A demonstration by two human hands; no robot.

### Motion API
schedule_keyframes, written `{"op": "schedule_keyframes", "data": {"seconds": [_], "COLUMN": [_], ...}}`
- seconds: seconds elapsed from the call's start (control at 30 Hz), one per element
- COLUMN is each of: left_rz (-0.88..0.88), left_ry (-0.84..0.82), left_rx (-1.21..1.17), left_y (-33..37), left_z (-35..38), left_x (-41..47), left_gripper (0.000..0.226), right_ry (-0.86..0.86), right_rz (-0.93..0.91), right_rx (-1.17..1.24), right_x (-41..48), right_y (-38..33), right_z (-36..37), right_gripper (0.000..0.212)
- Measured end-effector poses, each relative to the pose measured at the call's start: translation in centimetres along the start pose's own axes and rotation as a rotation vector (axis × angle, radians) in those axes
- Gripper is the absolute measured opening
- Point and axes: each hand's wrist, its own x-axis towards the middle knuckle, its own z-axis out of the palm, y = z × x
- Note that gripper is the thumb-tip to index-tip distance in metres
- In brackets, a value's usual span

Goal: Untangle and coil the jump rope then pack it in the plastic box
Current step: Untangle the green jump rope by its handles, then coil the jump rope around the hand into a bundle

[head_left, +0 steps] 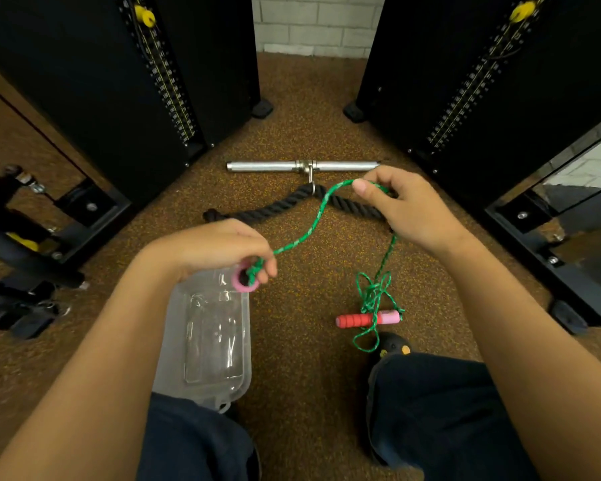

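Left hand (219, 249): fingers curled tight around one pink handle (244, 280) of the green jump rope (313, 223), just above the clear plastic box (207, 345) on the brown floor (302, 109). Right hand (401, 203): thumb and fingers pinching the rope, held up. Below it, tangled rope loops over the other red and pink handle (366, 319) on the floor, beside a shoe (392, 345).

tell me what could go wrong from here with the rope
The green rope runs from the left hand through the right hand down to a knot looped around the red handle; pulling may tighten it. The rope also crosses the black rope and could snag there.
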Motion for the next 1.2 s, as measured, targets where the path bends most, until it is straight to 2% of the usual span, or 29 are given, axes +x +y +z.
{"op": "schedule_keyframes", "data": {"seconds": [0.17, 0.27, 0.37, 0.6, 0.77, 0.9, 1.0, 1.1, 1.2], "left_rz": [0.006, 0.073, 0.131, 0.152, 0.192, 0.256, 0.358, 0.525, 0.564], "left_ry": [-0.085, -0.113, -0.149, -0.385, -0.456, -0.548, -0.551, -0.508, -0.235], "left_rx": [-0.073, -0.106, -0.256, -0.776, -0.666, -0.75, -0.892, -1.097, -1.288], "left_y": [1.3, 1.7, 2.3, 2.6, 2.3, 2.3, 2.0, 1.8, 1.9], "left_z": [2.2, 3.1, 3.8, 4.4, 4.3, 4.2, 3.8, 3.0, 2.5], "left_x": [1.0, 1.3, 1.4, 1.4, 1.3, 1.4, 1.7, 1.8, 1.8], "left_gripper": [0.024, 0.025, 0.043, 0.031, 0.041, 0.043, 0.039, 0.037, 0.042], "right_ry": [-0.048, 0.103, 0.233, 0.011, 0.031, 0.011, -0.041, -0.166, -0.3], "right_rz": [-0.111, -0.07, 0.006, -0.078, -0.102, -0.112, -0.105, -0.085, -0.063], "right_rx": [-0.005, -0.017, 0.059, 0.102, 0.141, 0.104, 0.085, -0.022, -0.151], "right_x": [-0.4, -0.3, -0.1, -0.7, -0.6, -0.7, -0.7, -0.9, -1.3], "right_y": [-1.1, -0.9, -0.5, -1.7, -1.7, -1.6, -1.7, -1.7, -2.0], "right_z": [1.9, 2.5, 2.5, 3.1, 3.1, 3.0, 2.8, 2.8, 3.2], "right_gripper": [0.014, 0.013, 0.015, 0.014, 0.011, 0.009, 0.01, 0.024, 0.036]}}
